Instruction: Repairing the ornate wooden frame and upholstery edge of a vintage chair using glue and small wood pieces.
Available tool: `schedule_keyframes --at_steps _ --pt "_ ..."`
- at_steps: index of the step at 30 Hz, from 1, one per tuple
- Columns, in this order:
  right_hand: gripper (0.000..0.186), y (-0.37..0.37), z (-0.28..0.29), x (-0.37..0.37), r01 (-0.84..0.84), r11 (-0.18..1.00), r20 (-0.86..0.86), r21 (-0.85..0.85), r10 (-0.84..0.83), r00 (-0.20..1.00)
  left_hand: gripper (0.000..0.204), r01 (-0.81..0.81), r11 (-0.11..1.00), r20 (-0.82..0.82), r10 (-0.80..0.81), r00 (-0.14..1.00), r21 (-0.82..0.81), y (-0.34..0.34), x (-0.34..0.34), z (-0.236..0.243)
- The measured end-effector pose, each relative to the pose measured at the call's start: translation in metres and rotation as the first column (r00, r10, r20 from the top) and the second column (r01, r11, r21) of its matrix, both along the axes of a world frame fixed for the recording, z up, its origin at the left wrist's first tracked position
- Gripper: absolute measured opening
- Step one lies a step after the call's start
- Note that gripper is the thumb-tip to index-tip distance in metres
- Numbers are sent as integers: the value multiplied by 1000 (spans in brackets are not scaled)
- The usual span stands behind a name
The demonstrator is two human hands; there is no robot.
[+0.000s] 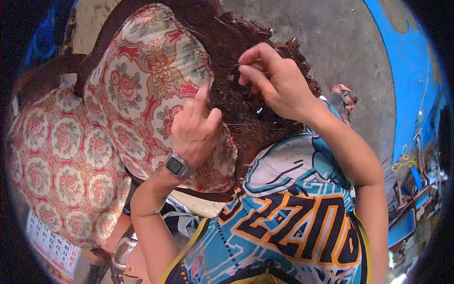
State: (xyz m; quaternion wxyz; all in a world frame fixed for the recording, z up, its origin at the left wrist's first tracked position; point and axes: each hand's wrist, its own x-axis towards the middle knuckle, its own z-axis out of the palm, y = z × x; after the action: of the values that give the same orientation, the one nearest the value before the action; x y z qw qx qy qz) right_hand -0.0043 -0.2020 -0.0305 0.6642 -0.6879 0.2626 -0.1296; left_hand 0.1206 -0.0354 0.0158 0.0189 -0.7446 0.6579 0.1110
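A padded seat point(137, 80) in cream and red floral fabric is in front of me, set in dark brown carved wood point(236, 42). My left hand point(196, 125) lies on the fabric near the pad's right edge, its fingers stretched toward that edge. A watch point(176, 165) is on the left wrist. Over the carved wood, to the right of the pad, my right hand point(276, 78) is raised with thumb and forefinger close together in a pinch. Whatever lies between those fingertips is too small to make out.
A second pad point(66, 161) in matching floral fabric stands at the left. Below it is a printed calendar sheet point(52, 246). Grey concrete floor point(340, 33) and a blue curved band point(402, 94) are at the right, with yellow cord point(402, 163) and clutter beyond.
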Motion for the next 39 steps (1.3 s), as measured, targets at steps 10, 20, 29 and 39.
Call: schedule_keyframes --at_steps 10,20,29,39 --pt "16 -10 -11 37 37 961 149 -273 4 989 12 -144 989 -221 133 966 -32 -15 -16 -4" --pt "14 -7 -21 56 22 685 121 -728 98 988 12 -108 991 -206 122 971 79 -10 -13 3" --pt "10 3 -28 58 104 621 174 -777 54 983 11 -100 990 -215 119 969 96 -10 -12 7" --pt "14 6 -20 60 0 609 42 -793 54 998 9 -84 992 -191 100 976 92 -9 -9 8"
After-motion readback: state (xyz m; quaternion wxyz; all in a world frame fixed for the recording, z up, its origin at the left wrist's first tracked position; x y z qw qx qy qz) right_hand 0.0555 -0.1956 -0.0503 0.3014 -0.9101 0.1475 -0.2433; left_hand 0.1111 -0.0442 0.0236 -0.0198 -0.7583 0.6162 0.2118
